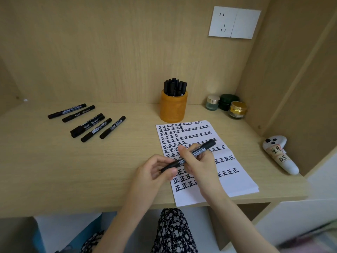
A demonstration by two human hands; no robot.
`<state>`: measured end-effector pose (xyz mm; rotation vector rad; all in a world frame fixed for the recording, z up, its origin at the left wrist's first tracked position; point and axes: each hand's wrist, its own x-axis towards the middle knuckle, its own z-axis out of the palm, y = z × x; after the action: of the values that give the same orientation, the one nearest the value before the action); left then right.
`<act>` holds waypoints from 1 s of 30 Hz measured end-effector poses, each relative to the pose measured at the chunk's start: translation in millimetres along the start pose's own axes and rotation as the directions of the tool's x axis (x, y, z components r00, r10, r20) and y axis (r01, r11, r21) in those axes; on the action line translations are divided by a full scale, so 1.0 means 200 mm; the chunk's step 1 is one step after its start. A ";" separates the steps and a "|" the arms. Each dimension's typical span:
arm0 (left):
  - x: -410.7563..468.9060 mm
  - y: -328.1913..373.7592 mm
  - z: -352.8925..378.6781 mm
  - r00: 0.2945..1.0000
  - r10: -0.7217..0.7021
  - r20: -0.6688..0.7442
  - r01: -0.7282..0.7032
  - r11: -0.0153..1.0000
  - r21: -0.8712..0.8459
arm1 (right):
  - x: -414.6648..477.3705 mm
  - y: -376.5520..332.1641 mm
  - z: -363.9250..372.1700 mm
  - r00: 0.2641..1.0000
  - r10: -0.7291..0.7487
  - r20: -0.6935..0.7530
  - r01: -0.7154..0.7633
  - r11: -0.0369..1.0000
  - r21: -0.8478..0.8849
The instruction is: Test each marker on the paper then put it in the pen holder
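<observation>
Near the front edge of the light wooden worktop [109, 161], our left hand [155, 170] pinches the near end of a black cylindrical marker [204, 147]. Our right hand [198, 161] curls its fingers [184, 152] round the middle. The marker slants over the white paper sheet [231, 170], which is covered in black characters. A white plastic controller [280, 156] lies by the right edge. Six loose black markers [87, 121] lie farther left. Behind the paper stands the orange cylindrical pen holder [173, 108], full of upright black markers [175, 86]. Three small lidded jars [226, 105] sit in the far right corner.
</observation>
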<state>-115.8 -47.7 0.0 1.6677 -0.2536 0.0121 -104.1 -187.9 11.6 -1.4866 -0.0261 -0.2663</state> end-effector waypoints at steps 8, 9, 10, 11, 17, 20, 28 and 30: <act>-0.01 0.01 0.00 0.997 -0.024 -0.069 0.018 0.996 -0.092 | 0.00 0.04 0.04 1.000 0.005 -0.013 -0.005 0.999 0.032; 0.00 0.01 0.00 0.997 -0.030 -0.077 0.022 0.994 -0.106 | 0.00 0.04 0.05 1.000 0.006 -0.012 -0.006 1.000 0.026; 0.00 0.00 0.00 0.996 -0.032 -0.083 0.022 0.993 -0.115 | 0.00 0.04 0.05 1.000 0.007 -0.010 -0.007 1.000 0.017; 0.00 0.00 0.00 0.996 -0.029 -0.084 0.019 0.993 -0.114 | 0.01 0.04 0.05 1.000 0.008 -0.009 -0.008 1.000 0.012; 0.02 0.01 -0.01 0.998 -0.009 -0.067 0.006 0.999 -0.048 | 0.02 0.07 0.05 0.999 0.041 0.031 -0.041 0.999 -0.015; 0.04 0.03 -0.02 0.997 0.007 -0.081 -0.005 1.000 0.019 | 0.03 0.04 0.03 0.987 0.149 0.057 -0.146 0.988 -0.058; 0.11 0.06 -0.09 0.991 0.049 -0.126 -0.015 0.967 0.252 | 0.11 -0.04 -0.15 0.969 -0.243 -0.030 0.204 0.866 -0.456; 0.14 0.07 -0.08 0.992 0.054 -0.114 -0.022 0.962 0.272 | 0.14 -0.05 -0.14 0.938 -0.290 0.191 0.347 0.759 -0.551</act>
<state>-89.5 -37.8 18.9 1.9257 -0.1985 0.1835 -83.2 -220.4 23.1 -2.1103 -0.3045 -0.5142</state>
